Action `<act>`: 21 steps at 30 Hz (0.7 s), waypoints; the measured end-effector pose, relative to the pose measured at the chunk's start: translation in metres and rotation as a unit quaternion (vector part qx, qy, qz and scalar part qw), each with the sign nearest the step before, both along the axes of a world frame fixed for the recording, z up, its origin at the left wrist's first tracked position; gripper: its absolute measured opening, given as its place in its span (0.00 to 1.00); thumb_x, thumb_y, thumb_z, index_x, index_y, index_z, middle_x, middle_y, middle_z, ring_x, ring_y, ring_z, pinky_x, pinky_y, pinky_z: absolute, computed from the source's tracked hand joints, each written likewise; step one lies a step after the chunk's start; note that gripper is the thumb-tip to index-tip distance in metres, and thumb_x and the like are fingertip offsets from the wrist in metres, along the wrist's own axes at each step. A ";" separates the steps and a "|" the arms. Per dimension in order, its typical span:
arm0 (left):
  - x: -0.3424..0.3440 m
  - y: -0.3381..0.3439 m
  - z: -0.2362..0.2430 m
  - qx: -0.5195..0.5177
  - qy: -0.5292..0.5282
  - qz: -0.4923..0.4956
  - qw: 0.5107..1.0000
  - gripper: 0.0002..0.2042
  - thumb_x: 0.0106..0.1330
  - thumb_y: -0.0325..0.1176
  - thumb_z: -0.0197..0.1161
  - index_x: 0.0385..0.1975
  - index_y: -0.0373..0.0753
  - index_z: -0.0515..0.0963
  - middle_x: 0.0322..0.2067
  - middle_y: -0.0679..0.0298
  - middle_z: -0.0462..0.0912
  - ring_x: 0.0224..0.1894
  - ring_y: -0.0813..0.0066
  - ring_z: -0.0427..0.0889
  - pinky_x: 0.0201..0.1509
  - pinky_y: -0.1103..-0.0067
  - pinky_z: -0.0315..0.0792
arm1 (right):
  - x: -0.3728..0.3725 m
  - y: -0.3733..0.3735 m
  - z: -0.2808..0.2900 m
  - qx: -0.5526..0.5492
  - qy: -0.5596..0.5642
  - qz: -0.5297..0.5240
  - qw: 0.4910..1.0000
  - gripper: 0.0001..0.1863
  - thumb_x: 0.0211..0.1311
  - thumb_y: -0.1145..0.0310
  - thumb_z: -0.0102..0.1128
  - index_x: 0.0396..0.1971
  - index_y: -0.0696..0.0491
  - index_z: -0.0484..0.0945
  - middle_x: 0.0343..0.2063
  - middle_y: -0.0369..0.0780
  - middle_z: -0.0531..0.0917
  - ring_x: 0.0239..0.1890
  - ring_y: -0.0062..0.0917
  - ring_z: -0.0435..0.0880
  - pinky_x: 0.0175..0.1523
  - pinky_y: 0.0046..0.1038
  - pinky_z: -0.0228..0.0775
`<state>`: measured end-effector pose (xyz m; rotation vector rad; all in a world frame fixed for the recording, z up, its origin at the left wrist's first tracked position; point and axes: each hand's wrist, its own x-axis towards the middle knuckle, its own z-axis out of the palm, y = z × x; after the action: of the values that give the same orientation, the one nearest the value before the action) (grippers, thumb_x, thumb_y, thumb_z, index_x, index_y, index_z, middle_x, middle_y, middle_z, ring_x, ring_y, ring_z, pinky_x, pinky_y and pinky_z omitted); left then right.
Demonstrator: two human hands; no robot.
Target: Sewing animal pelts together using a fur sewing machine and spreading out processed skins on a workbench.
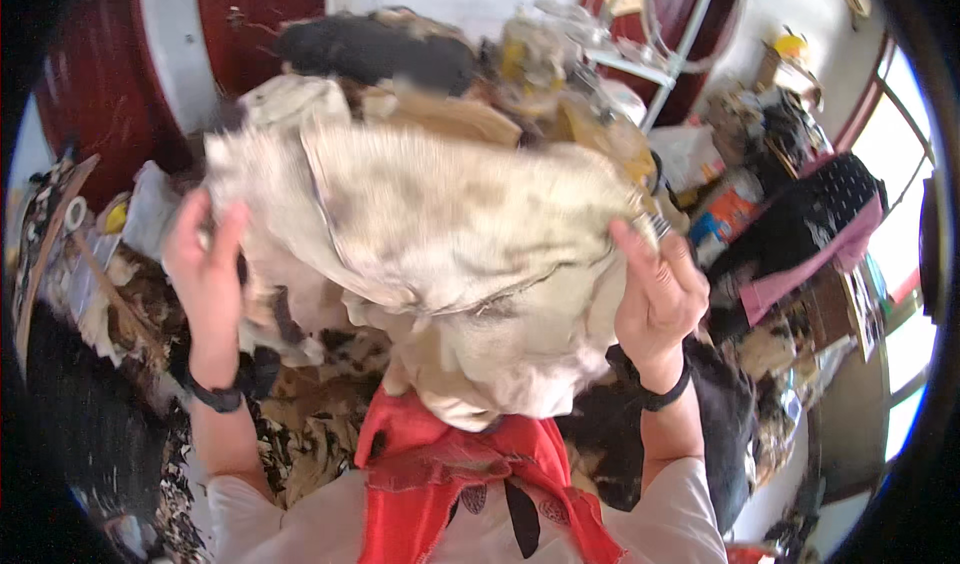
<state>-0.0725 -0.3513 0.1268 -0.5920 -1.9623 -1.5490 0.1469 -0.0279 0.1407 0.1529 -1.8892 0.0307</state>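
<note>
A large cream hide [440,214] with grey-brown smudges spreads between my hands at chest height, its middle creased and its upper part blurred by motion. My right hand [662,289] pinches its right edge, thumb on top. At the left edge is my left hand [207,249], thumb and fingers around the margin; blur softens the fingertips. The lower folds of pale hide hang down in front of my red apron [460,469]. Behind the raised hide, more pale and tan pieces are partly hidden.
A dark furry hide [375,52] lies on the pile at the back. Black, pink and dotted cloth [815,229] drapes at the right, near the window [895,234]. A pale metal frame [685,44] leans behind. Scraps cover the floor, and dark red doors [262,34] stand at the back left.
</note>
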 end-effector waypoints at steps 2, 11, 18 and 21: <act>-0.031 -0.007 0.050 -0.016 0.083 0.052 0.995 0.14 0.66 0.34 0.65 0.47 0.31 0.81 0.38 0.60 0.87 0.40 0.77 0.82 0.49 0.79 0.73 | -0.040 -0.005 0.023 0.054 0.045 -0.051 0.996 0.29 0.40 0.81 0.59 0.48 0.48 0.88 0.27 0.39 0.76 0.20 0.30 0.77 0.28 0.27 0.71; -0.269 -0.027 0.022 -0.173 0.170 0.173 0.955 0.27 0.69 0.43 0.62 0.64 0.35 0.67 0.51 0.50 0.83 0.46 0.59 0.85 0.53 0.69 0.74 | -0.197 -0.007 -0.054 -0.032 -0.215 -0.113 0.970 0.30 0.58 0.69 0.63 0.63 0.49 0.72 0.65 0.52 0.67 0.59 0.44 0.72 0.60 0.41 0.69; -0.154 -0.056 -0.130 -0.195 -0.131 0.032 0.972 0.12 0.67 0.39 0.64 0.43 0.38 0.79 0.40 0.53 0.85 0.43 0.56 0.83 0.47 0.68 0.75 | -0.102 0.020 -0.130 -0.152 -0.442 0.026 0.884 0.33 0.57 0.63 0.67 0.63 0.55 0.70 0.61 0.54 0.72 0.63 0.50 0.69 0.65 0.42 0.66; -0.135 -0.041 -0.164 -0.347 0.017 0.058 0.936 0.10 0.63 0.37 0.66 0.40 0.41 0.79 0.46 0.57 0.82 0.53 0.56 0.77 0.57 0.66 0.70 | -0.080 0.009 -0.142 -0.164 -0.475 0.028 0.864 0.34 0.58 0.62 0.66 0.65 0.55 0.68 0.61 0.53 0.72 0.63 0.49 0.69 0.65 0.43 0.64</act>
<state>-0.2071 -0.3926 -0.0369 -0.7472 -2.4554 -0.7335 0.0671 -0.0186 -0.0009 -0.0651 -2.8260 0.5561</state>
